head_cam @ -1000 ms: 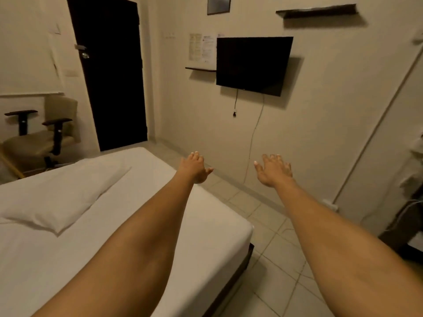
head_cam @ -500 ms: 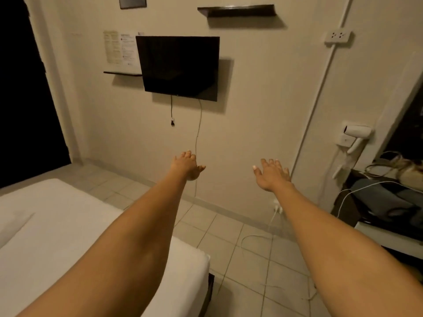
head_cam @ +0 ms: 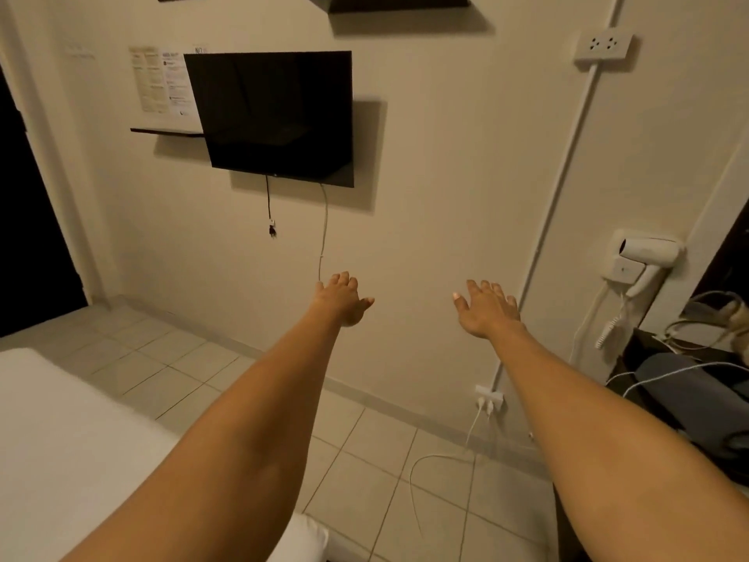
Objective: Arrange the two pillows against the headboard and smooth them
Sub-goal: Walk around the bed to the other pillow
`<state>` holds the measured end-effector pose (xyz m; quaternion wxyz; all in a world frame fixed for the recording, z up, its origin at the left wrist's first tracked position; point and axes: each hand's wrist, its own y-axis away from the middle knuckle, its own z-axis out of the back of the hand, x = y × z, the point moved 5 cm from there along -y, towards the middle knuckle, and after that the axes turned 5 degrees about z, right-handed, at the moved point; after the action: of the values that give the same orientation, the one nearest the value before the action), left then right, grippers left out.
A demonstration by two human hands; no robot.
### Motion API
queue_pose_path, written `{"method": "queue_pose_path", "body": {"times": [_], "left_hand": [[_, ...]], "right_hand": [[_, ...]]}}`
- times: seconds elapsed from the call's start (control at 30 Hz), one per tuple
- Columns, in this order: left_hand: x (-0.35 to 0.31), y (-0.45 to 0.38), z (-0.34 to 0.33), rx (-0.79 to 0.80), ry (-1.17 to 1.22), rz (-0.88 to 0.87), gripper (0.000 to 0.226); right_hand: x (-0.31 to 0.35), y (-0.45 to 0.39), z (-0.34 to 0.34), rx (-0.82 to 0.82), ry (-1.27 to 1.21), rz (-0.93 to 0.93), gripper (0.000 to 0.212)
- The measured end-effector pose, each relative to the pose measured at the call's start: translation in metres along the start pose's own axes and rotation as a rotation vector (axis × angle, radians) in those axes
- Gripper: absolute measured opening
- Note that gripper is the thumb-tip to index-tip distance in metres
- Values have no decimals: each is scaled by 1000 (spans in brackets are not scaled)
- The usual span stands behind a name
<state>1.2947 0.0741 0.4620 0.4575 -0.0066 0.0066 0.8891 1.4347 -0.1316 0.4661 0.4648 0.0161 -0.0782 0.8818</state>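
White bedding covers the bed [head_cam: 60, 460] at the lower left, and that corner of mattress is all we see of it; neither pillow nor the headboard is in our view. We hold both bare arms straight out over the tiled floor [head_cam: 364, 460], facing the cream wall. Our left hand [head_cam: 340, 300] hangs in the air with its fingers [head_cam: 344, 281] spread and empty, just below the white cable dropping from the dark television [head_cam: 275, 115]. Our right hand [head_cam: 488, 310] hovers level with it, well apart from it, palm down, its fingers [head_cam: 492, 289] also splayed and gripping nothing. A hair dryer [head_cam: 644, 257] sits in its wall holder to the right, above a dark worktop [head_cam: 648, 350] strewn with cords.
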Motion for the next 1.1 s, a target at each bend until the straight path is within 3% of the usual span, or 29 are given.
{"method": "queue_pose_path", "body": {"times": [0.43,1.1], "left_hand": [[-19,-155,-16,38,32,212,71],[153,-379,-11,11,22,511,71]], "right_hand": [[-9,-215,-26,62,-1,228,63],[208,-481,-90,129,-99,555,63]]}}
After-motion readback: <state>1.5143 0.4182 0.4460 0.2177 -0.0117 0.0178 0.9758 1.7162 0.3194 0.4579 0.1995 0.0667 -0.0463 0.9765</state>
